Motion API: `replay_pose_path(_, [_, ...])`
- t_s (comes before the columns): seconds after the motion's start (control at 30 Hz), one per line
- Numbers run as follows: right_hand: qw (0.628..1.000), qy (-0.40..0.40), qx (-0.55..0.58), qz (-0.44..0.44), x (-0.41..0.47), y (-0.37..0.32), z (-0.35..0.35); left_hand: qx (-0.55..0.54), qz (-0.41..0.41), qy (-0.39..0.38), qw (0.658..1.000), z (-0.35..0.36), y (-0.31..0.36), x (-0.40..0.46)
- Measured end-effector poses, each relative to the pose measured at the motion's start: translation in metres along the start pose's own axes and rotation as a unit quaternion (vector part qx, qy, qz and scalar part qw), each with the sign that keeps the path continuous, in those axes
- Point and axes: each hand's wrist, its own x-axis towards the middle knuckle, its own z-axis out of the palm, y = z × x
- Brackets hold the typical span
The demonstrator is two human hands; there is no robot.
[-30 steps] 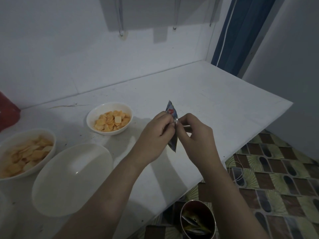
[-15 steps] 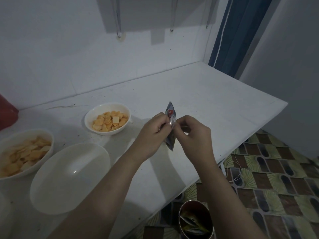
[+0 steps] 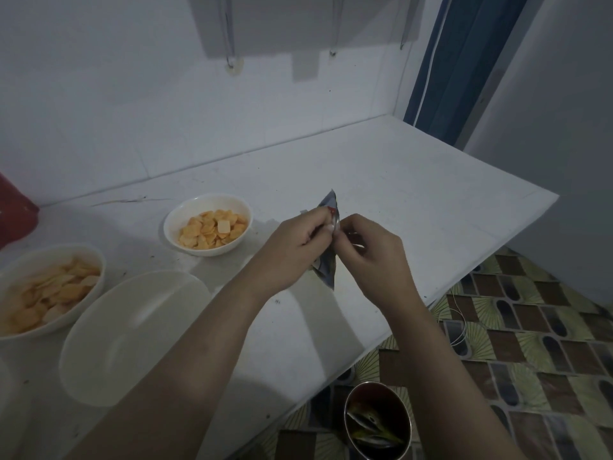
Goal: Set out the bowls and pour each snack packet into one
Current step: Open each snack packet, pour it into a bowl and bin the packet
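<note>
The snack packet (image 3: 326,270), judged light, thin and crinkly, is pinched at its top seam by the left hand (image 3: 292,250) and right hand (image 3: 371,257), above the table's (image 3: 414,200) front edge.

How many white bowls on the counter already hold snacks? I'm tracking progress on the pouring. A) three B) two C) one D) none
B: the small white round bowl and the larger white bowl at the left edge hold orange snacks, while the wide white bowl nearest the person is empty.
</note>
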Motion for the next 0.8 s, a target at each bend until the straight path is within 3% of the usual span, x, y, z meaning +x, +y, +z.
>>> replay_pose_path(0.23, [0.998, -0.024, -0.024, -0.044, 0.006, 0.006, 0.006, -0.021, 0.0, 0.016, 1.0, 0.001, -0.012, 0.003])
replay_pose_path(0.5, [0.996, 0.068, -0.043, -0.048, 0.006, 0.006, 0.02, -0.034, -0.024, 0.064, 0.997, 0.012, -0.013, 0.006])
replay_pose_path(0.7, [0.997, -0.06, -0.023, -0.033, 0.013, 0.009, 0.007, -0.089, -0.065, 0.063, 0.992, 0.005, -0.02, 0.007])
replay_pose_path(0.8, [0.997, -0.064, -0.027, -0.04, 0.012, 0.006, 0.006, -0.112, -0.063, 0.063, 0.99, 0.006, -0.021, 0.006])
